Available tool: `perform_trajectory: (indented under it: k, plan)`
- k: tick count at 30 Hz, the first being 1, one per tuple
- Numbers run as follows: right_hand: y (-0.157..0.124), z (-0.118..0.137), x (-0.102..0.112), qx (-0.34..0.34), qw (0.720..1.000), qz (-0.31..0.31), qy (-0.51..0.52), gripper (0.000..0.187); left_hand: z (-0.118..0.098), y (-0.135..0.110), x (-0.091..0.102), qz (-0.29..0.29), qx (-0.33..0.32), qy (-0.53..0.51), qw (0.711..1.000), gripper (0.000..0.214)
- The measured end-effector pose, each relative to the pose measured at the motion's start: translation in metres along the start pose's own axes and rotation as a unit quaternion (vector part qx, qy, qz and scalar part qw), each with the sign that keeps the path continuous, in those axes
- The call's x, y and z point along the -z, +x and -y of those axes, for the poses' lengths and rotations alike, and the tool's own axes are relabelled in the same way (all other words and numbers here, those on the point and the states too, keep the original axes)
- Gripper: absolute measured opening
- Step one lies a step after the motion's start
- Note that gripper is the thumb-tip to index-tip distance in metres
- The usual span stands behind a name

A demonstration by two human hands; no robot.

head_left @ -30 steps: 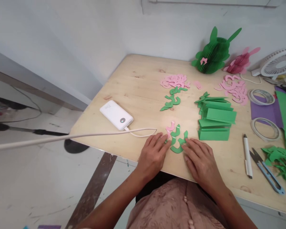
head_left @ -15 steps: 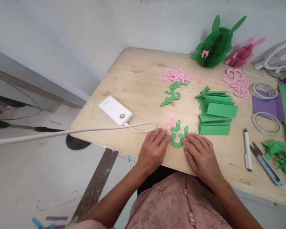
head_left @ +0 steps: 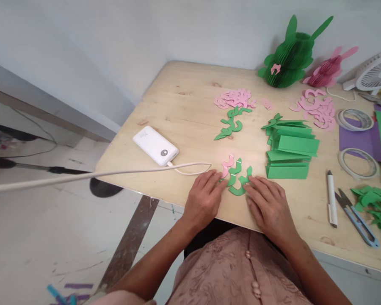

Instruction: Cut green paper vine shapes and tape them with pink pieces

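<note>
The green cutouts [head_left: 238, 191] and the pink cutout [head_left: 230, 161] lie flat on the tabletop [head_left: 187, 114], between my hands. My left fingers [head_left: 207, 181] rest loosely extended at the left pieces; my right fingers [head_left: 264, 187] touch the rightmost green tip. Neither set is clenched. Treat the stock as light, flexible and prone to creasing at narrow bends; grip broad sections by the edge. The cable [head_left: 195, 172] loops just beyond my left fingers. Folded strips [head_left: 294, 146] sit beyond my right; the pen [head_left: 331, 199] and snips [head_left: 353, 215] lie farther right.

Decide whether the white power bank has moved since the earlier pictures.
No: the white power bank keeps its place against the wood knot beside it; the view itself shifted.
</note>
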State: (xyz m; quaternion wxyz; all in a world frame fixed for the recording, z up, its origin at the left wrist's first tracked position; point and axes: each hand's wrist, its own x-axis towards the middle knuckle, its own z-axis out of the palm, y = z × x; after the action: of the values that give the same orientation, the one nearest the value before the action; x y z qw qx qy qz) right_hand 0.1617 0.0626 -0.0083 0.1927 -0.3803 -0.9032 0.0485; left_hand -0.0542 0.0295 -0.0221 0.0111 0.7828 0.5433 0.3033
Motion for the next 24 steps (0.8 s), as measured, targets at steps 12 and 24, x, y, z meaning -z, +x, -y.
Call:
perform_trajectory:
  k: [12,24]
  plan:
    - [-0.0004,-0.0014,-0.0008,-0.002,1.0,-0.007,0.01,0.03,0.0001,-0.0018,-0.0014,-0.019,0.015,-0.012,1.0,0.034]
    - [0.0,-0.0015,-0.0009,-0.002,1.0,-0.002,0.008,0.029,0.0003,-0.0013,-0.0003,-0.017,0.009,-0.009,1.0,0.032]
